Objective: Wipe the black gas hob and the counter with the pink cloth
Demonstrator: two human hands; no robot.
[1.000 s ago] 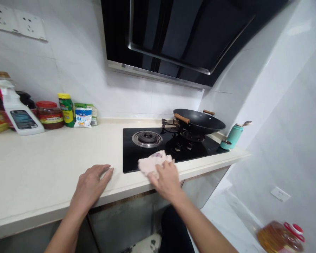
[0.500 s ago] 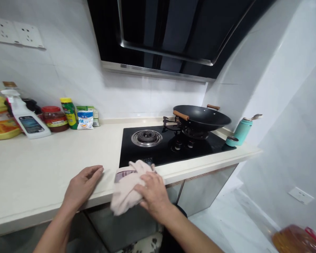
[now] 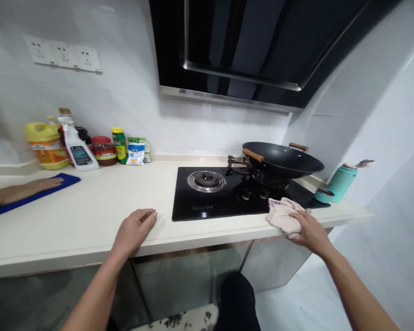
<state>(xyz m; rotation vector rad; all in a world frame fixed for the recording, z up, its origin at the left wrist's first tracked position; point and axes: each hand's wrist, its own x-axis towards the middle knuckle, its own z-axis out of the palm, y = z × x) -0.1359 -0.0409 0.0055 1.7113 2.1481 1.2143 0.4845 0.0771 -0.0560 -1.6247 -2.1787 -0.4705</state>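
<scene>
My right hand [image 3: 308,230] presses a pale pink cloth [image 3: 283,216] against the front edge of the counter, its fingers closed over the bunched fabric. The cloth overlaps the front right rim of the black glass gas hob [image 3: 221,204]. On the white countertop [image 3: 89,207], left of the hob, rests my left hand [image 3: 134,230], open with fingers loosely bent and nothing held. A black wok [image 3: 283,158] with wooden handles sits over the right burner. The left burner [image 3: 207,180] is uncovered.
At far left, another person's hand [image 3: 43,185] lies on a blue cloth [image 3: 71,178]. A spray bottle [image 3: 77,149], yellow jug [image 3: 46,145], red-lidded jar [image 3: 104,151] and seasoning packs stand along the wall. A turquoise flask [image 3: 343,181] and cup [image 3: 324,195] stand right; the range hood [image 3: 227,46] overhangs.
My right hand has slid the pink cloth rightward along the counter's front edge. My left hand stays on the counter. The view has shifted left, bringing the other person's hand and blue cloth into sight.
</scene>
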